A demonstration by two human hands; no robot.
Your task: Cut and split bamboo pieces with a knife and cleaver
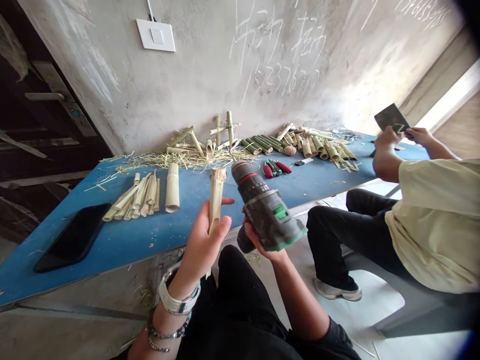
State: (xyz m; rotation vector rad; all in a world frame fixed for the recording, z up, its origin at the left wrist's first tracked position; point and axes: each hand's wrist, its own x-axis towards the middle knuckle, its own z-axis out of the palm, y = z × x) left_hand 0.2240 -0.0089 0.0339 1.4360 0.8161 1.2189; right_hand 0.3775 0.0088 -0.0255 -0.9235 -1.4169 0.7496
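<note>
Left hand (pixel 205 235): one, fingers and thumb wrapped round a bamboo stick (pixel 216 195), forefinger standing out past it.
Bamboo stick: upright in the left hand, top end frayed, tail showing below the palm. We judge it part-worked; whether it is bored, we cannot tell.
Right hand (pixel 270 250): one, closed about a cordless drill (pixel 264 215), finger placement partly hidden.
Cordless drill: just right of the left hand, chuck near the bamboo stick but apart from it; blurred, so we cannot confirm a fitted bit.
Stock already cut, by our reckoning: one bamboo tube (pixel 172 187), standing beyond the left hand and to its left; split bamboo pieces (pixel 140 197), bundled farther left; green bamboo tubes (pixel 262 145), in a row beyond the right hand; pale bamboo tubes (pixel 318 147), piled farther right.
Bamboo shavings (pixel 161 160): strewn beyond the left hand, tubes and sticks among them; whether any are joined, we cannot tell.
Outstanding, in our judgement: the drill's work on the held piece; most stock seems loose and unassembled.
Blue table (pixel 161 235): beyond both hands, bearing all listed stock.
</note>
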